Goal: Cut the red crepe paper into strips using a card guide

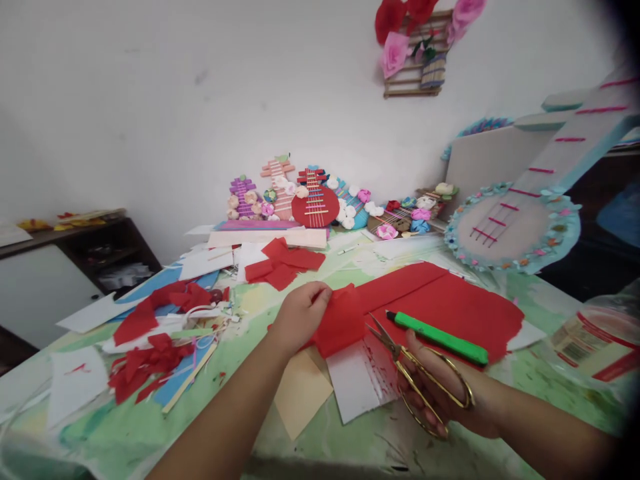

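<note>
My left hand [306, 312] pinches the upper left part of a red paper piece [343, 323], thumb on top. In my right hand [440, 390] is a pair of gold-handled scissors [397, 350], its blades slightly apart and pointing up and left, close to the red piece's right edge. A green utility knife [437, 338] lies just beyond the scissors, on a large red sheet [465, 307]. Beneath the red piece are a tan paper square [301, 393] and a white card [357, 387] with red marks.
Red paper scraps [150, 363] and paper strips litter the table's left side. More red pieces [283, 262] lie farther back. Small decorated instruments [315, 203] stand along the wall. A large model instrument [510, 227] and a clear plastic tub [597, 340] stand at the right.
</note>
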Demonstrator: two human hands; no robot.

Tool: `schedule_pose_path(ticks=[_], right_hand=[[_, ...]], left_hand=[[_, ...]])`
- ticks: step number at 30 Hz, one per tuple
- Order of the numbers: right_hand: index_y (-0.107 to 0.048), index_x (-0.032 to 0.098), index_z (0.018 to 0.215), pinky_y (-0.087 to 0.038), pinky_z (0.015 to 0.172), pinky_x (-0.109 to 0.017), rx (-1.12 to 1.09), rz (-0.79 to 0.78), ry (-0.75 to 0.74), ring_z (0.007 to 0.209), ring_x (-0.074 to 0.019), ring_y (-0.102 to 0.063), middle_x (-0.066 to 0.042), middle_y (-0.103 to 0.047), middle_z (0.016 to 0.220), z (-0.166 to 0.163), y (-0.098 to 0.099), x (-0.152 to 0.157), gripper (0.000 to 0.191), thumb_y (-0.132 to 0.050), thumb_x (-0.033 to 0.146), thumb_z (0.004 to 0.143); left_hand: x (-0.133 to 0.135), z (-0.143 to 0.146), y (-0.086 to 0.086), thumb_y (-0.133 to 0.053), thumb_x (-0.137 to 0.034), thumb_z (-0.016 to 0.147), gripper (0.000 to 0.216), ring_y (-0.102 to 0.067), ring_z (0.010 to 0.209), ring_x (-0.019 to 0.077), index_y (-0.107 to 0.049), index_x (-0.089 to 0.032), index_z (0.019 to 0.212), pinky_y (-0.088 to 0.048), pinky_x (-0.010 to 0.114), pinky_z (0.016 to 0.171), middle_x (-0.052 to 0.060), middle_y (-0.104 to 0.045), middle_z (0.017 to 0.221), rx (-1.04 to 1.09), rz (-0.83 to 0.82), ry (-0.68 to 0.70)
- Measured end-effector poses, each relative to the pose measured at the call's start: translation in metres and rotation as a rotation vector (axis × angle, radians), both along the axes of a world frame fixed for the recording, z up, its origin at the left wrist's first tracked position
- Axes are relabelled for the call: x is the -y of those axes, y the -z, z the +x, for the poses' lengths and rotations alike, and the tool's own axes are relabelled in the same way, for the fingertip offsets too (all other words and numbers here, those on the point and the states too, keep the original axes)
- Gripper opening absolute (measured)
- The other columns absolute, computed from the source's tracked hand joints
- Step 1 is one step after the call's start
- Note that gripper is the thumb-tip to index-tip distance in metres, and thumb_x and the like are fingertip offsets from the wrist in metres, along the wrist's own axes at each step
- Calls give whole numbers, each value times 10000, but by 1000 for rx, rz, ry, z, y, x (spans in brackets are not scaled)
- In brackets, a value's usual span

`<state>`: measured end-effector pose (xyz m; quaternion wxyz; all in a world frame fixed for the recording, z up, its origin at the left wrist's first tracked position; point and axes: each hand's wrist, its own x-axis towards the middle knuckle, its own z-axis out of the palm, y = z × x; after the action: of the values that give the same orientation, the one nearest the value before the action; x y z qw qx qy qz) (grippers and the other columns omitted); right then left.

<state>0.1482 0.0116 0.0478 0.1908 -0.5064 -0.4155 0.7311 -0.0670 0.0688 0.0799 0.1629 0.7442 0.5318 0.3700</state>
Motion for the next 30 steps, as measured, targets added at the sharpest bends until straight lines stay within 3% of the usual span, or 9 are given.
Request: schedule_pose_path(ticks=[6,14,20,30], right_hand=[[-444,184,568,-301,326,-204,-14,78,-40,307,-78,-383,32,-432,437,7,11,8,571,-281,718,683],[-467,179,589,-322,331,-207,-22,148,-27,334,-88,-420,18,-458,469,23,0,23,573,-321,730,651],[-491,176,589,-351,329,-213,22,120,-39,335,-106,-440,16,-457,416,17,8,23,526,-335,667,698],[-430,165,563,-329,331,-191,37,227,-40,325,-66,-404,44,-431,451,5,10,14,495,-331,614,745]], left_hand=[[6,3,-5,-364,-271,819,216,-527,659,161,-528,-206,695,-377,247,587,-17,-570,683,-43,13,23],[6,5,-7,-365,-284,828,218,-521,649,165,-531,-205,712,-363,252,576,-9,-572,688,-64,63,27],[10,6,-7,-369,-288,833,213,-522,656,164,-536,-206,729,-366,252,583,-11,-572,696,-57,79,31],[17,7,-9,-366,-274,833,210,-523,655,163,-537,-209,729,-364,249,573,-13,-575,696,-63,92,9]])
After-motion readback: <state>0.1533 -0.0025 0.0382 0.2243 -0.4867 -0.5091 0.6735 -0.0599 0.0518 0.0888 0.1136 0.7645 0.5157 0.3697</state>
